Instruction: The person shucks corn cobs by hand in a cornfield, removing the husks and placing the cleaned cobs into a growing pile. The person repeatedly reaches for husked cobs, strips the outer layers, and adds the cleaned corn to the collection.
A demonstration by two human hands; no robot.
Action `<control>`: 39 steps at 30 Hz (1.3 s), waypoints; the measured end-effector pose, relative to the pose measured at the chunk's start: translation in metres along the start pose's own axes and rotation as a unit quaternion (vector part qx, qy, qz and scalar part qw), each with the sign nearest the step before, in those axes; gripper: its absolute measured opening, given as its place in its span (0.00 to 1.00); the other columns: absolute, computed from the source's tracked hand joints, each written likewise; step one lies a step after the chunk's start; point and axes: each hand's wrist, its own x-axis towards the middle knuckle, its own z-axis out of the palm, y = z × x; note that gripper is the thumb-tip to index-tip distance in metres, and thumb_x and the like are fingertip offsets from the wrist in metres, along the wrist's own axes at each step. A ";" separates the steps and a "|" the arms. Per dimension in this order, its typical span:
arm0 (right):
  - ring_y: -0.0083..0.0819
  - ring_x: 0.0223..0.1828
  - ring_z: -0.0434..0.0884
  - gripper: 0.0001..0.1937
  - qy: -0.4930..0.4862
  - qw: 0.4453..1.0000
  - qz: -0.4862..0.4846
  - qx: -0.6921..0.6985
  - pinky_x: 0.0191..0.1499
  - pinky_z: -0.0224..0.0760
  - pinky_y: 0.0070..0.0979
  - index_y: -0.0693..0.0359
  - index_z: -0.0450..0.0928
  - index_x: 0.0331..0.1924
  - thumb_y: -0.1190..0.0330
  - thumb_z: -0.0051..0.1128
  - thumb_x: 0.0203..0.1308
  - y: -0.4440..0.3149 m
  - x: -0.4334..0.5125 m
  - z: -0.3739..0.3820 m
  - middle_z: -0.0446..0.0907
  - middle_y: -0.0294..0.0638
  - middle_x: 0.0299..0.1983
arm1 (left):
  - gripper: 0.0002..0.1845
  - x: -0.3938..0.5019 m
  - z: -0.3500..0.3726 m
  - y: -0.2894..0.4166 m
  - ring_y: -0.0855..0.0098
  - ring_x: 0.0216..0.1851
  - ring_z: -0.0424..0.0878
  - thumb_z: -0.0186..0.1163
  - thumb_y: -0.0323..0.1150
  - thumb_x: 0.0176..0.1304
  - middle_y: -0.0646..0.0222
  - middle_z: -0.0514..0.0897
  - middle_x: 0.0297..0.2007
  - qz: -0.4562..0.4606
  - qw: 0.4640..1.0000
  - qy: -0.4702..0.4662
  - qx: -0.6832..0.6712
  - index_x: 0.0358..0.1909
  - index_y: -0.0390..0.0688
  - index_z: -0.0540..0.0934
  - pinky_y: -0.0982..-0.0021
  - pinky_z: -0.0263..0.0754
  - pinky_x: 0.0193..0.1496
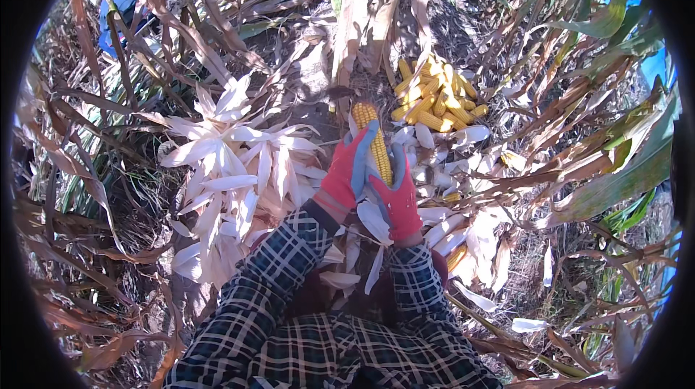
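An ear of corn with bare yellow kernels is held between my two gloved hands, its tip pointing away from me. My left hand, in a red and grey work glove, grips the ear along its middle. Around the lower end of the ear closes my right hand, gloved the same way. Pale husk leaves hang below the hands, still against the ear's base as far as I can see. Beyond my right hand lies a pile of husked yellow ears on the ground.
A heap of stripped pale husks spreads at left. Partly husked ears lie among husks at right. Dry corn stalks stand ahead, and leaning leaves crowd the right side. A person in blue clothing is far off at upper left.
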 end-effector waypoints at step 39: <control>0.35 0.62 0.77 0.48 -0.114 0.988 -0.020 0.101 0.63 0.70 0.32 0.64 0.56 0.73 0.65 0.76 0.47 -0.039 -0.024 0.000 0.75 0.48 0.61 | 0.22 0.011 -0.030 0.011 0.77 0.28 0.75 0.53 0.54 0.73 0.73 0.78 0.27 -0.065 0.966 0.095 -0.231 0.32 0.46 0.79 0.74 0.73 0.38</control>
